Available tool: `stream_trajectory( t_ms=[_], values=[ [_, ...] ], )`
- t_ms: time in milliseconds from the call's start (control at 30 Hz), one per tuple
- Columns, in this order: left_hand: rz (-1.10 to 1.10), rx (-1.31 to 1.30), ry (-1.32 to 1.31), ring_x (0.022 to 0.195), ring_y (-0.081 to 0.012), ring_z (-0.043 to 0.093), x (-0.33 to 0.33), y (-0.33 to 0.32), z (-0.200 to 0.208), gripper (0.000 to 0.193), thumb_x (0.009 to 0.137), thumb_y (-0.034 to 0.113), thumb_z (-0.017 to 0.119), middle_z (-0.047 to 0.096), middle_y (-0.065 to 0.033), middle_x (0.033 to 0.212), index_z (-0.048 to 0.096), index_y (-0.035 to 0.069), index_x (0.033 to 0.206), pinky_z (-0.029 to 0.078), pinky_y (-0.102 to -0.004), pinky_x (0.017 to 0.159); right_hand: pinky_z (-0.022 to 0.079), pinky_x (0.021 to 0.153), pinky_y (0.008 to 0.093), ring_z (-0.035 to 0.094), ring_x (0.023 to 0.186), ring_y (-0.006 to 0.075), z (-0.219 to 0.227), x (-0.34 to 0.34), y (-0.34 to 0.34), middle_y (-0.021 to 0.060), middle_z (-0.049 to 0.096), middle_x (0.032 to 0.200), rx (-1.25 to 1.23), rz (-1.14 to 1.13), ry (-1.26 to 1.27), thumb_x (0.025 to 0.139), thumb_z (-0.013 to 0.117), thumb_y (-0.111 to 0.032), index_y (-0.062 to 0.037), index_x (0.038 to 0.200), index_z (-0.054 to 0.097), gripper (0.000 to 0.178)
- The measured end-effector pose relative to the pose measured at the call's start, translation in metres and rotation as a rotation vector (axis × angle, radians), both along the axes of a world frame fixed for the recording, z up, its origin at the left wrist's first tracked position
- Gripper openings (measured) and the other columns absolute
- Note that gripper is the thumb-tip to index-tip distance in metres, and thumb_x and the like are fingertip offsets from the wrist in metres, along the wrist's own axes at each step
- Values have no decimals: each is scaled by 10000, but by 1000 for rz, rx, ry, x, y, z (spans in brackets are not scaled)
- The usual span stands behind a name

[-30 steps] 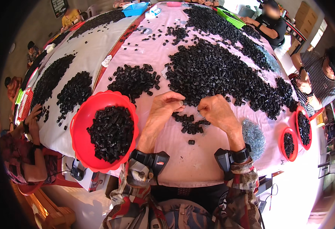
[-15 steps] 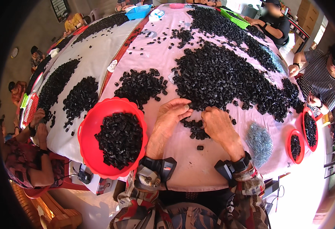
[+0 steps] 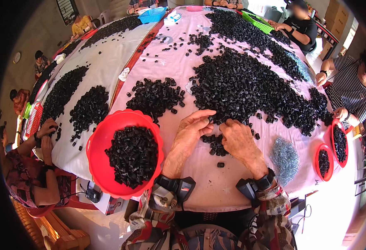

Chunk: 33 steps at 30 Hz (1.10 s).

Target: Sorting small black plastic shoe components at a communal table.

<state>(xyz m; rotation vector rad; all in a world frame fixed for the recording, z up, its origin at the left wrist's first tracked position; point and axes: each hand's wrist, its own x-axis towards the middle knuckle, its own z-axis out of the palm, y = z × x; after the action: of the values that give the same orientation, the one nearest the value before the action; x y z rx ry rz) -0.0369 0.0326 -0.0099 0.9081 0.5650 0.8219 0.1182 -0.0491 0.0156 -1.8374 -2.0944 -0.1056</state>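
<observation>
My left hand is pinched round a small black plastic cap, held between thumb and forefinger. Beside it, my right hand has its fingers curled together, and what they hold, if anything, is hidden. Both hands hover at the near edge of a large heap of black caps. Under and between them lies a small cluster of caps, with one loose cap nearer to me. To the left of my left forearm, a red scalloped bowl contains many black caps.
A mound of clear bluish small pieces lies right of my right forearm. Farther right are two red baskets of black parts. A smaller cap heap sits behind the bowl. Other people work around the table, one close on my left.
My left hand has shifted slightly right, and the cap in its pinch now shows more. My right hand stays nearly in place. The whole view has moved slightly.
</observation>
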Motion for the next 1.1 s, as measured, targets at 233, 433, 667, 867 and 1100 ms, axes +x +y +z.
stream_trajectory(
  t_ms=[233, 433, 667, 867, 1100],
  values=[
    [1, -61, -27, 796, -153, 635, 1, 1, 0, 182, 862, 26, 612, 649, -85, 936, 626, -4, 1041, 529, -259, 731, 518, 626, 386, 625, 736, 317, 1, 9, 6, 148, 606, 789, 113, -29, 155, 675, 625, -13, 8, 794, 629, 121],
    [15, -97, -128, 848, -200, 667, 3, -1, -4, 149, 832, 6, 649, 654, -106, 908, 620, -11, 977, 567, -293, 795, 487, 567, 241, 612, 608, 143, -2, 21, 18, 82, 661, 713, 39, -83, 1399, 752, 667, 26, 20, 842, 689, 94],
    [-33, -132, -120, 899, -230, 667, 5, -5, -1, 126, 841, -10, 635, 655, -133, 946, 619, -3, 966, 562, -319, 844, 469, 596, 197, 582, 629, 82, 5, 14, 15, 49, 665, 759, 2, 3, 1532, 787, 682, -1, 25, 893, 697, 110],
    [-39, -131, -107, 886, -223, 671, 5, -6, -1, 120, 848, -3, 633, 658, -131, 935, 618, -4, 967, 568, -309, 820, 487, 607, 195, 594, 669, 68, -2, 7, 17, 56, 668, 783, 68, -5, 1417, 784, 692, 23, 23, 872, 679, 89],
    [10, -116, -143, 858, -225, 675, 8, -6, -5, 114, 847, 1, 631, 658, -127, 917, 615, -24, 957, 576, -316, 808, 510, 639, 212, 623, 721, 91, -1, -1, 16, 68, 642, 877, 187, 118, 1259, 816, 646, 40, 65, 854, 626, 50]
  ],
)
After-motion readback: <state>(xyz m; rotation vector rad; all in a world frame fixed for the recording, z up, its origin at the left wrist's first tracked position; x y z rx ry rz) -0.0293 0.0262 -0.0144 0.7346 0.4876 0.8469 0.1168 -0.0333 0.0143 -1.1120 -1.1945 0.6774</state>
